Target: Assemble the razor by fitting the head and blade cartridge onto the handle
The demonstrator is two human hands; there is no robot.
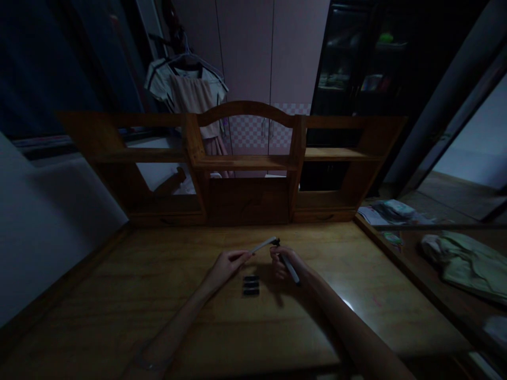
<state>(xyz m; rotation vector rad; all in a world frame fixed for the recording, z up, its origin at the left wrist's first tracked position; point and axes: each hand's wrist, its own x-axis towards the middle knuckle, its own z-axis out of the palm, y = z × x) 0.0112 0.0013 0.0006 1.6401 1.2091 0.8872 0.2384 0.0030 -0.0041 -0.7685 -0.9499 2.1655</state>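
Observation:
My left hand (229, 265) pinches the near end of a thin pale strip (263, 245), which slants up to the right. Its far end meets a small black head (276, 242) just above my right hand (285, 262). My right hand is wrapped round a grey-white handle (291, 269) that runs down to the right, and the black piece seems to sit at its top. Between and below the hands, a small pack of dark bars (251, 285) lies on the wooden desk (178, 306). Fine detail is lost in the dim light.
A wooden shelf unit (247, 164) rises along the desk's back edge. White wall (39, 211) borders the left side. Beyond the right edge lie a pale green cloth (467, 264) and papers (372, 215). Clothes (190, 89) hang behind the shelf.

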